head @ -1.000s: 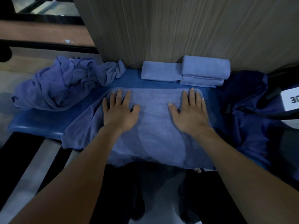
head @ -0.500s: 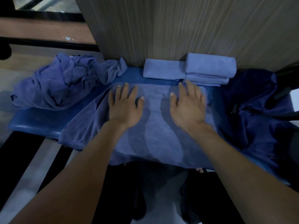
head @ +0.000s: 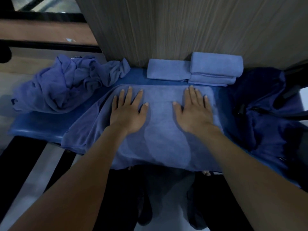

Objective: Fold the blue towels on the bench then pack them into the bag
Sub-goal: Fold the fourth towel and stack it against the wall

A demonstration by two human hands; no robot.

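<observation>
Both hands, left (head: 127, 112) and right (head: 195, 112), lay flat and apart on the towel (head: 165, 134), probably smoothing it for folding.

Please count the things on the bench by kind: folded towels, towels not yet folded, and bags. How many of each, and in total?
Folded towels: 3, one alone, two stacked
Spread towel under both hands: 1
Crumpled heap: at least 1; exact number cannot be told
Dark blue bag: 1
Total: at least 6
</observation>
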